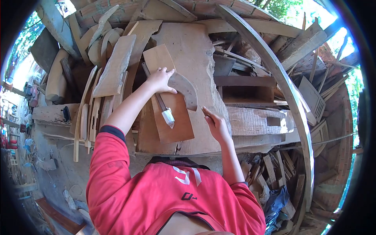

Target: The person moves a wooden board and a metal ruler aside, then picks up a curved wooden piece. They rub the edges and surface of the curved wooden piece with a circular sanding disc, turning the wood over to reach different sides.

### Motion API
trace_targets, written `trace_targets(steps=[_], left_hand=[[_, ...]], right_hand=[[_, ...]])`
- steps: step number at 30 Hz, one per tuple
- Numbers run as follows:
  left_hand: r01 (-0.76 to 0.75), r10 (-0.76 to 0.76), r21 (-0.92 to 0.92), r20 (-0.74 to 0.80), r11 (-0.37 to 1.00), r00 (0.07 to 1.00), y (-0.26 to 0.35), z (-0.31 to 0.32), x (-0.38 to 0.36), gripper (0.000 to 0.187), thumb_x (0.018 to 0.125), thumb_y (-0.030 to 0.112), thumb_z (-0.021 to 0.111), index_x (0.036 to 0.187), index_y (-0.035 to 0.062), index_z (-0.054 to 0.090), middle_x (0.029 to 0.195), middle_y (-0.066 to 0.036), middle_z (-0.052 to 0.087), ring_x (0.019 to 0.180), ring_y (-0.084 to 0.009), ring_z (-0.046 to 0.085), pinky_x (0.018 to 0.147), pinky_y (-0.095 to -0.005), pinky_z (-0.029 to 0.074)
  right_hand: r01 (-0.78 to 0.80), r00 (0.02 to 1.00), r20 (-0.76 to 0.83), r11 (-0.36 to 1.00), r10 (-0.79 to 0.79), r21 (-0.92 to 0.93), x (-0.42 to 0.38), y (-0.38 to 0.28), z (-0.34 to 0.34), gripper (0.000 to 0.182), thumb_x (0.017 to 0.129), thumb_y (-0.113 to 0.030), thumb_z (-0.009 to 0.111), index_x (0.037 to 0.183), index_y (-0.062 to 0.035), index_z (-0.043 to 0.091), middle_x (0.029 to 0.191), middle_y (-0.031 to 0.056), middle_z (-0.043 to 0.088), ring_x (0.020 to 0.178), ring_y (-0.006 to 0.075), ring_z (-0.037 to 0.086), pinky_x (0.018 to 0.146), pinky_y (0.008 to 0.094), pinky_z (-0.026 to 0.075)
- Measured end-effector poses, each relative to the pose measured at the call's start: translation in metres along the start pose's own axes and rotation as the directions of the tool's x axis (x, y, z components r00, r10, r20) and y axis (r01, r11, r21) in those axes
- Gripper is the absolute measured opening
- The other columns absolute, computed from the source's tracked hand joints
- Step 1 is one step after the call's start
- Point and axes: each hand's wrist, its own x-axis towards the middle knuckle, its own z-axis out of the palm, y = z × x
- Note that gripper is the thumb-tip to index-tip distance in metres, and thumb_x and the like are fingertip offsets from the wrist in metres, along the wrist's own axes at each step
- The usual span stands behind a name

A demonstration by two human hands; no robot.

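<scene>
Red shirt [172, 199], curved piece [187, 88] partly under spread left hand [161, 81], right hand [216, 124] pinching thin tool [202, 109] beside it

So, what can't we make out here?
Head view:
- slim item in the right hand: mostly hidden by its fingers
- curved piece, upper end: partly covered by the left hand
- any fine marks on the board beneath it: too small
- red items at far left: too small
</scene>
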Motion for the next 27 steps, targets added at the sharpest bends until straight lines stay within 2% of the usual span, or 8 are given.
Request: trace_targets(steps=[4, 6, 7, 10, 11, 14, 16, 27], left_hand=[[0.022, -0.023, 0.033, 0.036, 0.999, 0.999, 0.005, -0.001, -0.001, 0.099, 0.061, 0.064, 0.068, 0.139, 0.0152, 0.031, 0.138, -0.021, 0.033, 0.128, -0.0345, 0.033, 0.103, -0.0504, 0.03], [0.206, -0.209, -0.042, -0.079, 0.978, 0.975, 0.008, 0.007, 0.007, 0.099, 0.065, 0.075, 0.054, 0.141, 0.0165, 0.026, 0.141, -0.021, 0.028, 0.132, -0.0363, 0.026, 0.104, -0.0537, 0.027], [0.276, -0.281, -0.061, -0.122, 0.959, 0.952, 0.01, 0.01, 0.008, 0.094, 0.073, 0.078, 0.037, 0.142, 0.0164, 0.021, 0.144, -0.021, 0.022, 0.135, -0.0361, 0.018, 0.101, -0.0634, 0.02], [0.358, -0.41, -0.22, -0.279, 0.907, 0.868, 0.004, 0.038, 0.023, 0.084, 0.08, 0.071, 0.033, 0.142, 0.0166, 0.022, 0.145, -0.02, 0.022, 0.136, -0.0351, 0.015, 0.103, -0.0616, 0.018], [0.414, -0.446, -0.171, -0.269, 0.894, 0.853, 0.004, 0.049, 0.027, 0.078, 0.084, 0.067, 0.031, 0.142, 0.0156, 0.024, 0.145, -0.02, 0.022, 0.137, -0.0341, 0.013, 0.104, -0.06, 0.015], [0.376, -0.418, -0.182, -0.377, 0.908, 0.826, 0.006, 0.058, 0.025, 0.075, 0.085, 0.065, 0.032, 0.14, 0.0135, 0.029, 0.144, -0.018, 0.025, 0.137, -0.033, 0.014, 0.105, -0.0579, 0.014], [0.398, -0.44, -0.187, -0.379, 0.898, 0.814, 0.009, 0.057, 0.024, 0.075, 0.085, 0.064, 0.032, 0.14, 0.0133, 0.03, 0.144, -0.018, 0.026, 0.136, -0.033, 0.015, 0.105, -0.0576, 0.014], [0.425, -0.433, -0.116, -0.403, 0.898, 0.806, 0.008, 0.057, 0.024, 0.072, 0.084, 0.062, 0.037, 0.136, 0.0122, 0.036, 0.141, -0.02, 0.029, 0.135, -0.0334, 0.02, 0.105, -0.0568, 0.018]], right_hand=[[-0.044, 0.999, -0.01, 0.999, 0.044, 0.02, 0.012, -0.001, 0.005, 0.034, 0.087, -0.014, 0.057, 0.121, -0.0137, 0.056, 0.1, 0.0194, 0.062, 0.083, 0.0322, 0.062, 0.072, 0.0337, 0.047], [0.204, 0.961, -0.175, 0.977, -0.213, -0.065, 0.021, 0.004, 0.018, 0.034, 0.085, -0.012, 0.058, 0.119, -0.0126, 0.057, 0.113, 0.017, 0.059, 0.096, 0.0313, 0.06, 0.08, 0.0364, 0.046], [0.152, 0.983, -0.091, 0.984, -0.16, -0.088, 0.022, -0.001, 0.019, 0.033, 0.085, -0.004, 0.055, 0.119, -0.0069, 0.056, 0.123, 0.0174, 0.052, 0.116, 0.0303, 0.05, 0.093, 0.0337, 0.042], [0.256, 0.96, -0.079, 0.956, -0.269, -0.146, 0.022, 0.005, 0.04, 0.034, 0.085, -0.003, 0.056, 0.119, -0.0061, 0.056, 0.126, 0.0171, 0.051, 0.118, 0.0323, 0.048, 0.093, 0.0343, 0.041], [0.257, 0.959, -0.078, 0.954, -0.271, -0.151, 0.022, 0.006, 0.044, 0.034, 0.085, -0.003, 0.056, 0.119, -0.0061, 0.056, 0.126, 0.0171, 0.051, 0.118, 0.0323, 0.048, 0.093, 0.0343, 0.041], [0.237, 0.962, -0.124, 0.97, -0.243, -0.058, 0.025, 0.007, 0.047, 0.035, 0.085, -0.006, 0.056, 0.12, -0.0061, 0.055, 0.128, 0.0167, 0.049, 0.121, 0.0339, 0.044, 0.096, 0.0382, 0.039], [0.234, 0.964, -0.071, 0.945, -0.256, -0.228, 0.03, 0.009, 0.048, 0.037, 0.085, -0.01, 0.056, 0.122, -0.0067, 0.054, 0.13, 0.0155, 0.047, 0.124, 0.0332, 0.041, 0.098, 0.0418, 0.035], [0.257, 0.963, -0.007, 0.921, -0.271, -0.291, 0.107, 0.015, 0.046, 0.035, 0.087, -0.025, 0.054, 0.119, -0.011, 0.056, 0.127, 0.0088, 0.052, 0.121, 0.0286, 0.045, 0.095, 0.0425, 0.037]])
